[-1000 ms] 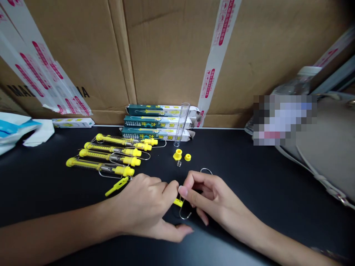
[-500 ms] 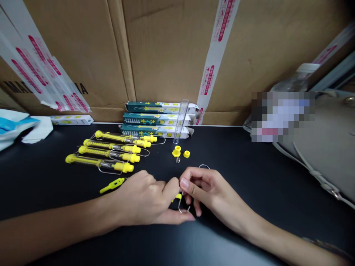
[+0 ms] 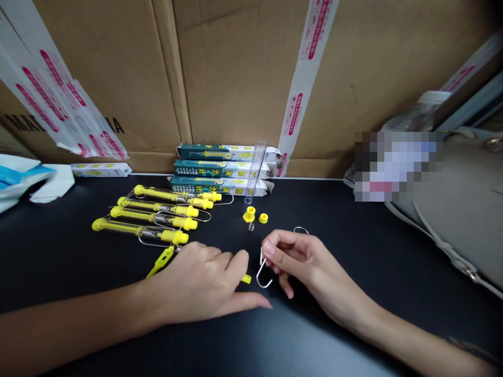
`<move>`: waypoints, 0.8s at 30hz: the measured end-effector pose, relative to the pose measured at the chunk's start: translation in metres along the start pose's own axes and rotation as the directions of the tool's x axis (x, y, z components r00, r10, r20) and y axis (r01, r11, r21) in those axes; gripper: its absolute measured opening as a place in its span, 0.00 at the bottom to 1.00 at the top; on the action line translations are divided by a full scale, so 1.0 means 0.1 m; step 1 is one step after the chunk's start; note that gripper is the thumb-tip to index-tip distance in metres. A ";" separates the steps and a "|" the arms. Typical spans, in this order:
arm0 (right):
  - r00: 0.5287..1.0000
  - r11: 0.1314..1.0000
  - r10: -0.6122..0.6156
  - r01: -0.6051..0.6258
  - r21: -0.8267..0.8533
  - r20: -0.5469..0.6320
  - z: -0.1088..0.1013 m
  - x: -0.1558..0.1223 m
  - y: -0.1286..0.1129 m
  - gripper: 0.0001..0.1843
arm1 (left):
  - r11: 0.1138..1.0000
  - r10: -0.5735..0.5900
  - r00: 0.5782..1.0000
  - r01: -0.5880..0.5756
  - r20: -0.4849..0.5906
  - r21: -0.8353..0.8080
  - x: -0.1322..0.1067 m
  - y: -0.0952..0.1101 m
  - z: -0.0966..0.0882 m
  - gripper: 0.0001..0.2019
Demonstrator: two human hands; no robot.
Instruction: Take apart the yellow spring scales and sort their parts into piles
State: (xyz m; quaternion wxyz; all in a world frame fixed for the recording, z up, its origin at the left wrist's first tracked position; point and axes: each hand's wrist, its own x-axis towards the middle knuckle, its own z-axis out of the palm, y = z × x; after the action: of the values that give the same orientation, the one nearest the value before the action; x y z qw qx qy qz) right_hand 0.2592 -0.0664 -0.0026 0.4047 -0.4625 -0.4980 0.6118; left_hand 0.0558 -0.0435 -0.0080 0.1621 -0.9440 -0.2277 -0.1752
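Note:
My left hand [image 3: 208, 280] is curled closed, its thumb stretched out to the right. A yellow plastic end piece [image 3: 246, 279] pokes out from under its fingers; the rest is hidden. At its other side a flat yellow slotted piece [image 3: 162, 260] and a bit of metal spring show, but whether they join the end piece I cannot tell. My right hand [image 3: 293, 259] pinches a bent metal wire hook [image 3: 262, 277] between thumb and forefinger. The hook hangs apart from the left hand. Behind the right hand a curved wire [image 3: 301, 229] shows partly.
Several yellow spring scales [image 3: 149, 215] lie at left. A clear tube [image 3: 255, 173] stands near a flanged yellow cap [image 3: 249, 214], a small yellow ring [image 3: 263, 218] and a coil spring [image 3: 251, 227]. Printed boxes [image 3: 208, 168] line the cardboard; a bottle [image 3: 420, 118] and bag [image 3: 463, 209] stand right.
My right hand has drawn back a little to the right with the wire hook, away from the yellow end piece. The slotted yellow piece by my left hand has tilted more steeply.

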 end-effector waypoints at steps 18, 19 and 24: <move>0.969 0.778 -0.228 0.124 -0.616 -0.093 -0.79 0.41 -0.14 0.20 | 0.964 -0.159 0.971 0.191 0.177 -0.186 0.02 -0.03 -0.04 0.08; 0.972 0.741 -0.226 0.133 -0.659 -0.058 -0.79 0.41 -0.13 0.20 | 0.961 -0.162 0.973 0.194 0.165 -0.199 0.02 -0.03 -0.04 0.10; 0.922 0.474 -0.371 0.294 -0.830 0.115 -0.69 0.36 -0.10 0.11 | 0.936 -0.204 0.967 0.238 0.152 -0.257 0.01 -0.02 0.00 0.12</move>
State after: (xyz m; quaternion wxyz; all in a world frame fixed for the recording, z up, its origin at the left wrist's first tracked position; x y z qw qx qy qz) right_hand 0.3182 -0.0142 -0.0037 0.2662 -0.5169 -0.7908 0.1910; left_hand 0.0556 -0.0409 -0.0070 -0.0049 -0.9346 -0.3157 -0.1637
